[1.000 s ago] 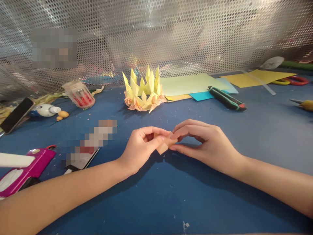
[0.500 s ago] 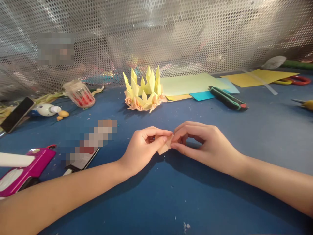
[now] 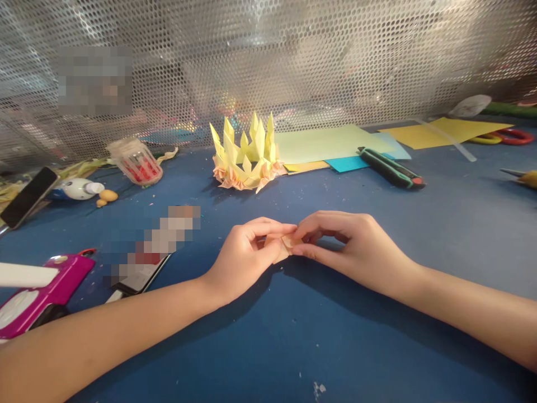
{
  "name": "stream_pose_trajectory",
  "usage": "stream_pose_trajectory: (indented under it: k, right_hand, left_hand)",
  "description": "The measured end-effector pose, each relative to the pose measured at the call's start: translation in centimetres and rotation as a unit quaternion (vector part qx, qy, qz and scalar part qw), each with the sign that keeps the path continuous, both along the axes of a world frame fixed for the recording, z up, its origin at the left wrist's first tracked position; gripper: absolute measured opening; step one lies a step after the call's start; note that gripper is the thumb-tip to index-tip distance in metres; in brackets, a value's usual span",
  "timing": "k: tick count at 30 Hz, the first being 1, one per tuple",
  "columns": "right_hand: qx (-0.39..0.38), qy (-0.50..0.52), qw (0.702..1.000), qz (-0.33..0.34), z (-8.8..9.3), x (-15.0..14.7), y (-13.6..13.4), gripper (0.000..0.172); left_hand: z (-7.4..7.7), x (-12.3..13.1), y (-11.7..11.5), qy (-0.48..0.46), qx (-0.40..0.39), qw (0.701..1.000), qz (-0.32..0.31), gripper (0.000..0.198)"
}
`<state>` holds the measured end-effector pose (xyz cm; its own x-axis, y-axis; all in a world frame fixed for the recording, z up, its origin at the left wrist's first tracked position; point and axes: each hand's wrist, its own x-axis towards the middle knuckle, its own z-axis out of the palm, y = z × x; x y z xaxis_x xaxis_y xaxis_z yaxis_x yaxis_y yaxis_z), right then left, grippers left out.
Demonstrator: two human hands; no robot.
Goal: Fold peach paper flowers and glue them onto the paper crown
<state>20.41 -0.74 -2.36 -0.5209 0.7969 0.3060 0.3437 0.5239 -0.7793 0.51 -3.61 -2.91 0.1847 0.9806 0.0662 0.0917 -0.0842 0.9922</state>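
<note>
A small piece of folded pale peach paper [image 3: 286,246] is pinched between my two hands, just above the blue table. My left hand [image 3: 251,246] grips its left side between thumb and fingers. Closed on its right edge are the thumb and fingertips of my right hand [image 3: 348,240]. Fingers cover much of the paper, so its full shape is hidden. Beyond my hands stands a ring of folded paper [image 3: 245,157], with yellow points above and peach folds around the base.
Paper sheets [image 3: 323,143] lie behind, with a dark green cutter [image 3: 390,168] on them. To the left are a phone [image 3: 138,274], a magenta tool [image 3: 54,285], a plastic cup [image 3: 136,162] and a white bottle [image 3: 78,188]. Red-handled scissors [image 3: 512,136] lie far right. Metal mesh [image 3: 293,61] rises behind.
My right thumb and fingertips have shifted slightly on the paper, and more of its right part shows between them. My left hand keeps its pinch.
</note>
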Motion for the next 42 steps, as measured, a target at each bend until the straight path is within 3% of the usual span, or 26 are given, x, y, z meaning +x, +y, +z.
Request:
stream_pose_trajectory:
  k: [4,13,19,23,27,35,42]
  right_hand:
    - [-0.002,-0.005,1.000,-0.004,0.12,-0.04,0.05,0.016]
    - [-0.053,0.056,0.996,-0.038,-0.34,0.04,-0.32,0.018]
    - [-0.091,0.115,0.989,0.010,-0.47,-0.20,-0.33,0.043]
    - [-0.089,0.093,0.992,0.000,-0.39,-0.28,-0.25,0.034]
    - [-0.118,0.094,0.989,-0.013,-0.25,-0.25,0.00,0.038]
    - [-0.201,0.107,0.974,-0.006,-0.25,-0.26,0.32,0.043]
    - [-0.183,0.108,0.977,0.005,-0.33,-0.26,0.23,0.040]
  left_hand:
    - [-0.14,0.15,-0.04,-0.044,-0.010,0.999,-0.007,0.018]
    - [-0.58,-0.10,-0.07,-0.030,0.044,0.999,0.005,0.010]
    - [-0.28,0.01,-0.08,-0.042,0.004,0.999,0.032,0.006]
    - [-0.21,0.04,-0.01,-0.074,-0.003,0.997,0.018,0.005]
    - [-0.26,0.00,-0.01,-0.104,-0.018,0.994,0.005,0.006]
    - [-0.38,-0.23,0.02,-0.063,0.034,0.997,0.011,0.011]
    - [-0.66,-0.21,-0.05,-0.051,0.029,0.998,0.026,0.010]
